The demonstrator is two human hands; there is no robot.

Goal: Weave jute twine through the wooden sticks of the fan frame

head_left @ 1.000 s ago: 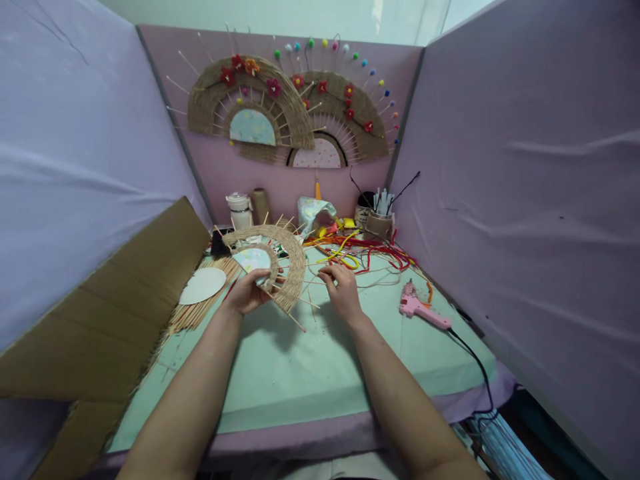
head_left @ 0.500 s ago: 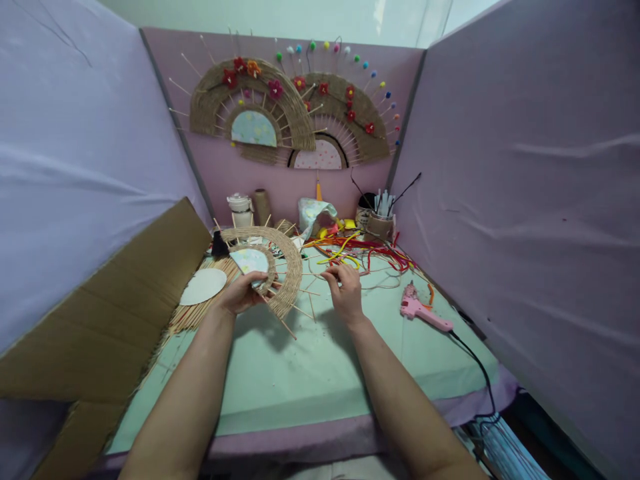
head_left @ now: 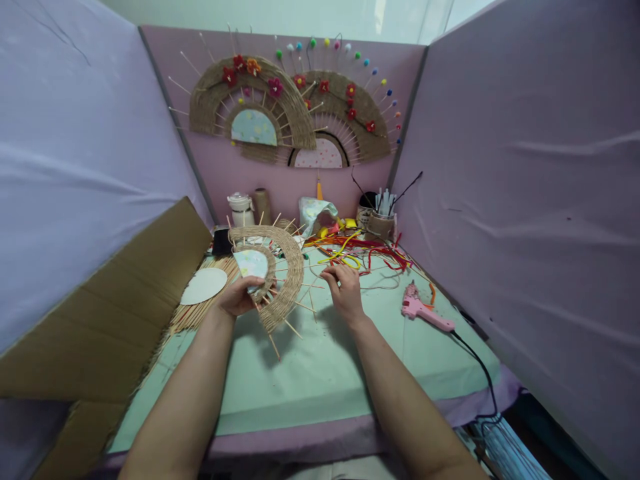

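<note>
My left hand (head_left: 241, 296) grips a half-round woven twine fan (head_left: 292, 261) by its inner part, the thumb lying over the pale floral centre. Thin sticks radiate out past the fan's twine band. To the right of the fan, my right hand (head_left: 345, 293) is pinched closed close to the stick tips. A thin strand of twine (head_left: 311, 285) seems to run from the band to its fingertips; it is too fine to follow all the way. A pink glue gun (head_left: 425, 313) lies on the table right of my right hand.
Bent cardboard (head_left: 115, 313) stands at the left, beside a bundle of sticks (head_left: 200, 319) with a white oval (head_left: 204, 287) on it. Red and yellow pipe cleaners (head_left: 370, 247), a jar (head_left: 241, 209) and a twine spool (head_left: 261, 207) sit behind. Finished fans (head_left: 300, 90) hang on the back panel.
The fan has turned clockwise in my left hand, its lower end swinging down and left. My right hand has stayed almost in place, still pinched.
</note>
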